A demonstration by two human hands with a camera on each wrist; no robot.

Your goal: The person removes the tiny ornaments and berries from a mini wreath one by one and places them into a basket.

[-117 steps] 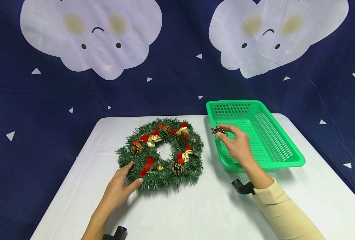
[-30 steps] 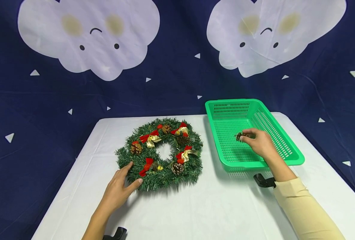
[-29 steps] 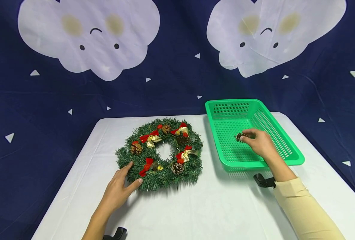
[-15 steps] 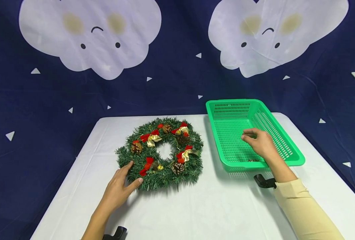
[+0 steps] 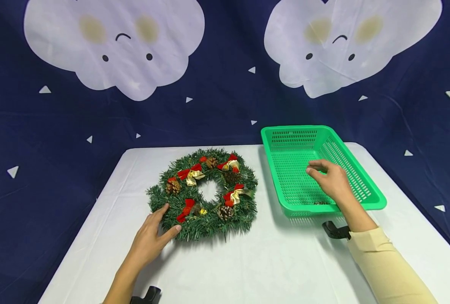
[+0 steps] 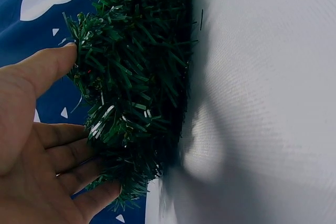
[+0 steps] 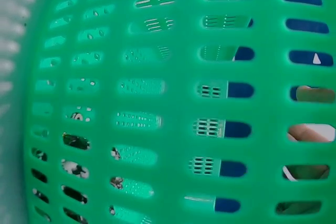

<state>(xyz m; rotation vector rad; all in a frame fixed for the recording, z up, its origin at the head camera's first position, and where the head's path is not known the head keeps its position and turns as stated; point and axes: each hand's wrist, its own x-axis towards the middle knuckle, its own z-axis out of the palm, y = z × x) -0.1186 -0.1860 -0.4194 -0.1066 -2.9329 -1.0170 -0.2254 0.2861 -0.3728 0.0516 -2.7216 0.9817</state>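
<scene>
A green wreath (image 5: 209,228) with red bows, gold ribbons and pine cones lies on the left of the table. My left hand (image 5: 148,238) rests at its near left edge, thumb and fingers spread apart; the left wrist view shows these fingertips against the green bristles (image 6: 131,77). Over the green basket (image 5: 367,202), my right hand (image 5: 333,181) hovers with bent, parted fingers and nothing between them. Below it a loose pine cone (image 5: 321,203) lies by the basket's near wall, mostly hidden by the rim. Through the slots, the right wrist view shows bits of the pine cone (image 7: 74,168).
A white cloth covers the table (image 5: 228,274). Behind it hangs a dark blue backdrop (image 5: 225,105) with clouds and small triangles. The basket's raised rim stands between my right forearm and the basket floor. Black camera mounts (image 5: 336,230) stick out from my wrists.
My right hand moved from the basket's left rim to over its middle and let go of the pine cone, which dropped near the front wall. The left hand stays in place.
</scene>
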